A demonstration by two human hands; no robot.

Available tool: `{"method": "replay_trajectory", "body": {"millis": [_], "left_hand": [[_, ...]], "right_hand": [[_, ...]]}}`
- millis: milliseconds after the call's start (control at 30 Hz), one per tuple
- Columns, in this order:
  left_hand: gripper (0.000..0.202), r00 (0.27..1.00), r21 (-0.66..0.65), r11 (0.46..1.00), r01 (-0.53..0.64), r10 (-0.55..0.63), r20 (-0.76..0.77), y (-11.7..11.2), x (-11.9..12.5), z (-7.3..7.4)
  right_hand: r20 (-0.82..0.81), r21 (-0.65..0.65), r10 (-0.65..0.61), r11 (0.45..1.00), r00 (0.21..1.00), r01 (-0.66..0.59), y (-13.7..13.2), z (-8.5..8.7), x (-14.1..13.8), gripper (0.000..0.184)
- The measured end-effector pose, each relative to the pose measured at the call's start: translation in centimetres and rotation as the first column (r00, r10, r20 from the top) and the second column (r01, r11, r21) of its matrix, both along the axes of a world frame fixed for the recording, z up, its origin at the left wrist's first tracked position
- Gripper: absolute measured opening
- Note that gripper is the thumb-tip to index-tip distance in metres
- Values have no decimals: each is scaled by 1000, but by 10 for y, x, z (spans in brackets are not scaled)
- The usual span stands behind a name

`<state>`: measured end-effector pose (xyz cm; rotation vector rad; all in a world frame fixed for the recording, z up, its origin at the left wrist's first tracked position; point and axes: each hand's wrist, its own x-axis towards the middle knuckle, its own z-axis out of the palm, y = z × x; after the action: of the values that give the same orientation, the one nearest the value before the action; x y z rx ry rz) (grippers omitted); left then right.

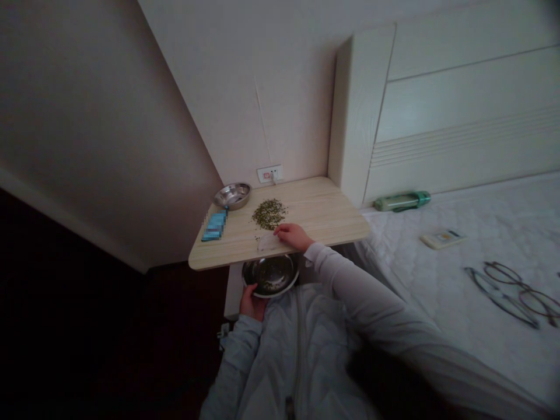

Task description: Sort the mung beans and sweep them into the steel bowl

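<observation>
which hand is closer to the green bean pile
Right. The right hand rests on the tabletop just beside the green bean pile; the left hand is below the table edge, holding a steel bowl.

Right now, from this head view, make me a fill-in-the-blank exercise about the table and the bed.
1. The left hand holds the steel bowl below the edge of the ____ table.
2. The right hand rests on the table beside a pile of small ____ grains.
3. A second steel bowl stands at the table's back, near a ____ packet.
4. On the bed lie ____ pairs of glasses.
Missing words: wooden, green, blue, two.
</observation>
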<state>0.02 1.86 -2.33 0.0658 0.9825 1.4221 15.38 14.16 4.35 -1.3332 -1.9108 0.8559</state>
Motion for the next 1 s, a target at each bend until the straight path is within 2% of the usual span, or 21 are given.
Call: {"method": "replay_trajectory", "body": {"millis": [233, 400, 1000], "left_hand": [[23, 1000, -14, 1000, -9, 9, -7, 1, -1, -3], [23, 1000, -21, 1000, -24, 23, -19, 0, 1, 1], [23, 1000, -9, 1000, -29, 29, 2, -1, 1, 2]], "right_hand": [[-21, 23, -22, 999, 1000, 23, 2, -2, 0, 24], [-2, 71, -21, 997, 1000, 21, 3, -3, 1, 23], [-18, -5, 2, 1000, 1000, -2, -1, 1, 1, 23]]}}
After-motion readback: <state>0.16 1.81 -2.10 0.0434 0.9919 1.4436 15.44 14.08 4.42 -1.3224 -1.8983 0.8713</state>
